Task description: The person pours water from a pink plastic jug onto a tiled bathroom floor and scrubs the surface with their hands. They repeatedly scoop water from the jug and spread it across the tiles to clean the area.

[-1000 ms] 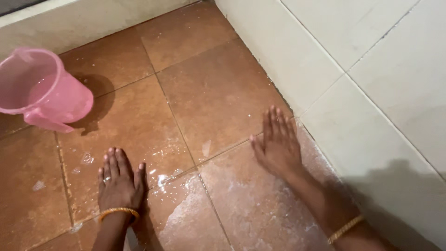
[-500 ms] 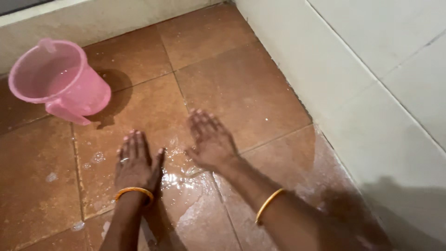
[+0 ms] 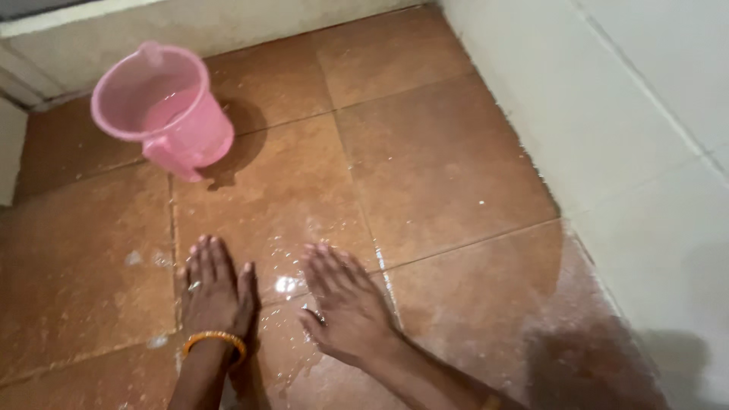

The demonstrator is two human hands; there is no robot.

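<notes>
— What just changed?
— My right hand (image 3: pixel 345 307) has swept in from the wall side; now it lies flat, fingers spread, just beside my left hand (image 3: pixel 215 292), also flat and holding nothing. Both press the wet floor tiles (image 3: pixel 440 159), so the rubbing has moved left.
— And the pink jug (image 3: pixel 163 106)?
— Far left, upright, well apart from both hands, with a little water inside.
</notes>
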